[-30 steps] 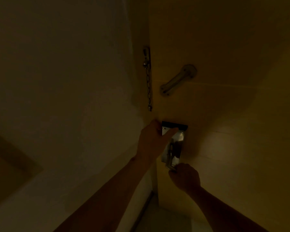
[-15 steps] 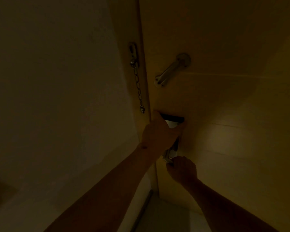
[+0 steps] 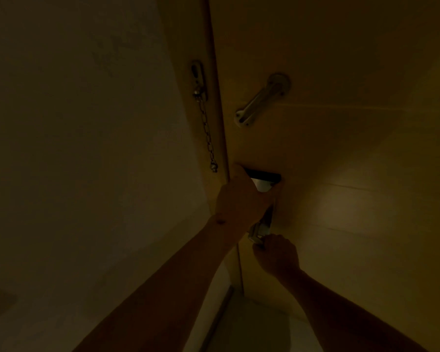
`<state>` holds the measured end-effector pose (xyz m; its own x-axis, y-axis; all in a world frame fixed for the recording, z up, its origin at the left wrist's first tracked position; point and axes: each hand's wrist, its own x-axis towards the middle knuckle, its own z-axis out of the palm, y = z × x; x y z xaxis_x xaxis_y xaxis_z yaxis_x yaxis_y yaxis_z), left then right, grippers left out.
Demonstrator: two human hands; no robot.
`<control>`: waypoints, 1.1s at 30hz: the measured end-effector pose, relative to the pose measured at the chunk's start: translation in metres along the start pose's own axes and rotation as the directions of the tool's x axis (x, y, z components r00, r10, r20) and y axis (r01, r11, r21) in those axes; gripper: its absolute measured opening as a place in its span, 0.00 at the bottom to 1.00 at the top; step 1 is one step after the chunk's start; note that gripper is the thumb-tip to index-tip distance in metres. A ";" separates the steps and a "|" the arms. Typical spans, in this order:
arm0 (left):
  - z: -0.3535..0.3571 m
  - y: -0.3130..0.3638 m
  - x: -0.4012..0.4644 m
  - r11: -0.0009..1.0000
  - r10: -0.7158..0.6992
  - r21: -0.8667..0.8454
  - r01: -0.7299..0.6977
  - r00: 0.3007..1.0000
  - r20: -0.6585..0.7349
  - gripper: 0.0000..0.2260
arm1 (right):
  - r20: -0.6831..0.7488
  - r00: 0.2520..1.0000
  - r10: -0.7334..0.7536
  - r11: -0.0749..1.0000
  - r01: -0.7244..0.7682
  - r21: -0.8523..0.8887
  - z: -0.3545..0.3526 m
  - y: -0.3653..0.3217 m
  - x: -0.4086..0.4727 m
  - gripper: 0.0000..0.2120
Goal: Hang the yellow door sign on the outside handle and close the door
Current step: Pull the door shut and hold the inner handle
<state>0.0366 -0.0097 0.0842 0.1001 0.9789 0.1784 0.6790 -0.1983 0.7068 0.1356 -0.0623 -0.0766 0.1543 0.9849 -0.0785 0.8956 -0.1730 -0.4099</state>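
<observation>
The light is very dim and I am looking at the inside of the door (image 3: 341,174). My left hand (image 3: 241,199) is pressed over the lock plate (image 3: 263,185) at the door's edge, fingers (image 3: 274,191) curled across its face and hiding most of it; I cannot tell whether they grip anything beneath or only cover it. Just above these fingers a dark bar (image 3: 264,176) caps the plate, and a pale strip of the plate shows between the bar and my knuckles. Below my left palm the metal handle (image 3: 261,231) pokes out, and my right hand (image 3: 277,255) sits directly under it, fingers clenched around its lower end. Up and slightly right of my left fingers a metal arm (image 3: 259,101) is fixed slantwise to the door. Up and left of them, on the frame (image 3: 208,123), a chain (image 3: 206,128) hangs loose from its bracket, its end dangling just beside my left fingertips. Farther left is a plain wall (image 3: 87,148). The door edge lies against the frame beside my left fingers, with no gap that I can make out. The yellow sign is nowhere in my sight, so I cannot tell where it is.
</observation>
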 end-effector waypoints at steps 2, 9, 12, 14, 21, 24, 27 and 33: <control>0.001 -0.001 0.002 1.000 -0.010 -0.007 0.010 1.000 0.022 0.49 | -0.004 1.000 0.006 1.000 -0.006 -0.012 0.001 -0.002 0.003 0.22; 0.002 0.000 0.009 1.000 -0.019 0.010 0.019 0.998 0.057 0.50 | 0.007 0.999 0.033 0.999 -0.033 -0.031 0.000 -0.002 0.011 0.21; 0.005 0.000 0.011 0.999 -0.014 0.041 0.013 1.000 0.023 0.49 | -0.007 1.000 0.031 0.999 -0.031 -0.021 0.000 -0.001 0.013 0.20; 0.006 0.001 0.014 0.998 -0.001 0.060 0.000 1.000 0.007 0.48 | -0.018 0.999 0.029 0.999 -0.030 -0.019 -0.001 0.000 0.014 0.20; 0.007 0.005 0.020 0.996 0.023 0.092 -0.022 1.000 -0.007 0.50 | -0.029 0.999 0.039 0.999 -0.039 -0.015 -0.004 0.001 0.020 0.20; 0.009 0.006 0.021 0.995 0.033 0.092 -0.033 0.999 -0.001 0.50 | -0.034 0.998 0.048 0.998 -0.049 -0.026 -0.004 0.001 0.023 0.19; 0.007 0.006 0.021 0.990 0.063 0.126 -0.061 0.998 -0.011 0.50 | -0.034 0.998 0.058 0.998 -0.059 -0.027 -0.003 0.001 0.023 0.20; 0.010 0.002 0.023 0.989 0.055 0.136 -0.055 0.998 0.004 0.49 | -0.031 0.997 0.070 0.997 -0.071 -0.030 -0.004 -0.002 0.023 0.18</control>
<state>0.0476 0.0132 0.0834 0.1403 0.9667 0.2141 0.7653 -0.2431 0.5960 0.1388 -0.0394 -0.0740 0.2297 0.9701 -0.0787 0.8946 -0.2423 -0.3754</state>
